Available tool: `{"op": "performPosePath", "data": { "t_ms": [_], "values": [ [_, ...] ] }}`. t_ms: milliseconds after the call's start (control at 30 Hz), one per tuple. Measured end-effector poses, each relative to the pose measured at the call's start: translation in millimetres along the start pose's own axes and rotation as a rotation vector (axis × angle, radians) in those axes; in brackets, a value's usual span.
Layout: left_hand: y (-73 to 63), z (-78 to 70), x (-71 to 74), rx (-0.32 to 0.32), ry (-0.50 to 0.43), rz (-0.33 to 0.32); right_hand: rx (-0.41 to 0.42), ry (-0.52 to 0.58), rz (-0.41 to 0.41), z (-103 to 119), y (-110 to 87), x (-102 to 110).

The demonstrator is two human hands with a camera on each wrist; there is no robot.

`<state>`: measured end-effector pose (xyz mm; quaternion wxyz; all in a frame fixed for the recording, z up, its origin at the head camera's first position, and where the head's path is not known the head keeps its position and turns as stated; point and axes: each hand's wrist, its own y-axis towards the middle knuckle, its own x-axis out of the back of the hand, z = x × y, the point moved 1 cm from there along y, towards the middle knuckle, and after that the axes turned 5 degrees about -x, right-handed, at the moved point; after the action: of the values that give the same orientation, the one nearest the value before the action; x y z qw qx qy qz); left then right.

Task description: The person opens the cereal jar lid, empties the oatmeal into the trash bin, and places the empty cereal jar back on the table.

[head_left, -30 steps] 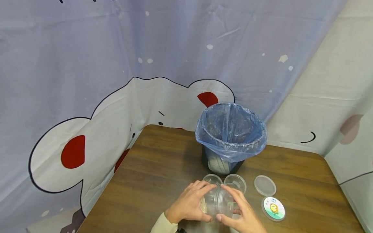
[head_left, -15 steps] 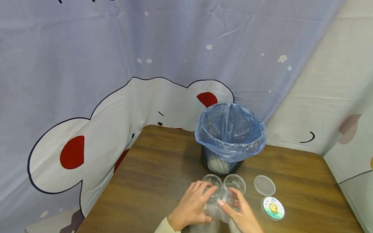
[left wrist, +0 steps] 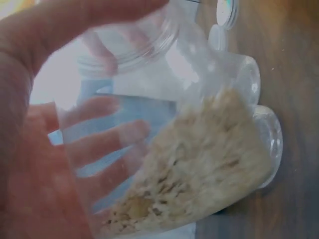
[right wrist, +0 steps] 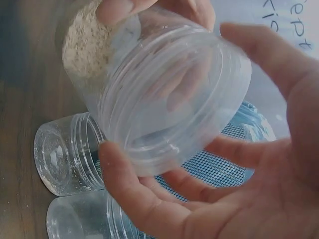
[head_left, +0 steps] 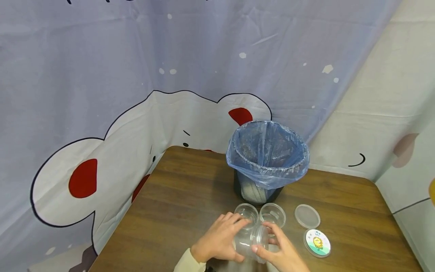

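Both hands hold one clear plastic jar (head_left: 243, 241) low over the near part of the table, tilted on its side. My left hand (head_left: 219, 238) grips the jar's body from the left. Pale, flaky crumbs (left wrist: 194, 164) lie heaped toward the jar's bottom end. At the mouth end is a translucent lid (right wrist: 234, 74), with the fingers and thumb of my right hand (head_left: 283, 249) curled round its rim. Just beyond the hands stand two open clear jars, the left one (head_left: 245, 212) and the right one (head_left: 273, 214); whitish specks cling inside one.
Behind the open jars stands a mesh bin (head_left: 253, 190) lined with a blue bag (head_left: 268, 172). On the right lie a plain translucent lid (head_left: 307, 216) and a lid with a printed flower picture (head_left: 317, 243). A printed curtain (head_left: 190, 56) hangs behind the wooden table (head_left: 190, 189).
My right hand's fingers and thumb have shifted round the lid, and the jar's angle has changed slightly. Crumbs seen earlier from the head are now hidden by my left hand.
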<state>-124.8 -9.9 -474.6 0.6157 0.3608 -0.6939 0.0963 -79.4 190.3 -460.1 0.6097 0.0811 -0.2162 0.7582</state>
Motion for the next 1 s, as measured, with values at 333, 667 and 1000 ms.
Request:
{"op": "performPosePath", "data": {
  "t_ms": [333, 667, 1000],
  "values": [
    [-4.3, 11.1, 2.6, 0.037, -0.274, 0.127, 0.326, -0.077, 0.063, -5.5, 1.2, 0.4],
    [-5.5, 5.5, 3.4, -0.015, -0.157, 0.052, 0.216, -0.006, 0.001, -3.5, -0.9, -7.0],
    [-6.3, 1.4, 2.1, -0.037, -0.044, 0.023, 0.114, -0.050, -0.037, -4.4, -0.3, -8.4]
  ]
}}
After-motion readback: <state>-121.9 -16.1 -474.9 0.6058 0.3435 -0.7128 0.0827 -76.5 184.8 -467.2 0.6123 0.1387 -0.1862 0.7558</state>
